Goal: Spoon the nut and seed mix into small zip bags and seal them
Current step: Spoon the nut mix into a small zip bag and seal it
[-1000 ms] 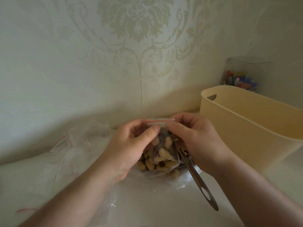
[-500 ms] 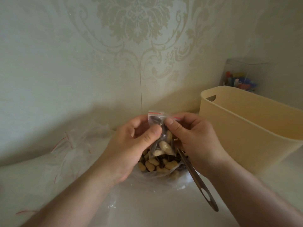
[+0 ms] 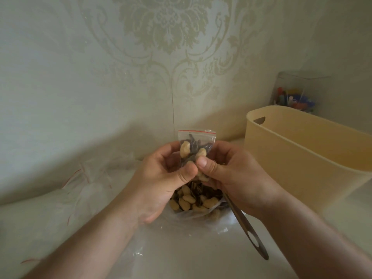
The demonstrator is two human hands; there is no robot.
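Sealing step: left hand (image 3: pixel 161 176) and right hand (image 3: pixel 227 174) pinch filled zip bag (image 3: pixel 196 144); red strip (image 3: pixel 196 131) next needs pressing along its length

Clear small zip bag (image 3: pixel 196 144) with a red strip on top, pale tan nuts and dark seeds inside. At three o'clock, cream-yellow bin (image 3: pixel 302 156). Behind, pale wallpaper (image 3: pixel 163 27) with beige damask pattern.
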